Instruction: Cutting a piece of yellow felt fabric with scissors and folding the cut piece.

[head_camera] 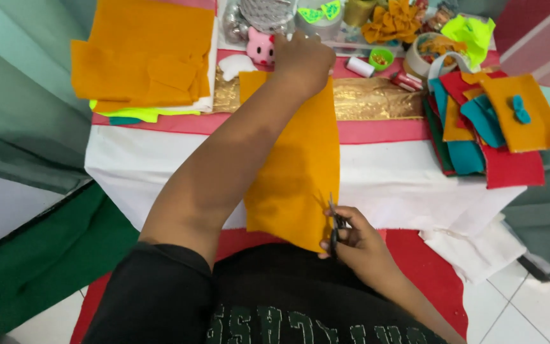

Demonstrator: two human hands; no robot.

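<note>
Head view — left hand (302,58) pinching orange felt sheet (294,165), right hand (354,239) gripping scissors (333,223) at its edge.

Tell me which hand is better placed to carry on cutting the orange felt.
Right. The right hand already holds the scissors at the orange felt's near edge, while the left hand pins its far end.

The left arm is stretching far out, bare from the short black sleeve onward, elbow nearly straight, running diagonally away toward the far middle. The left hand (302,60) is lying palm-down at the far end, fingers curled and pressing flat, knuckles facing up. The right hand (356,241) is sitting near, close against the body on the right, wrist bent inward, fingers curling closed in a tight grip, thumb on the left side, forearm angling back toward the lower right.
</note>
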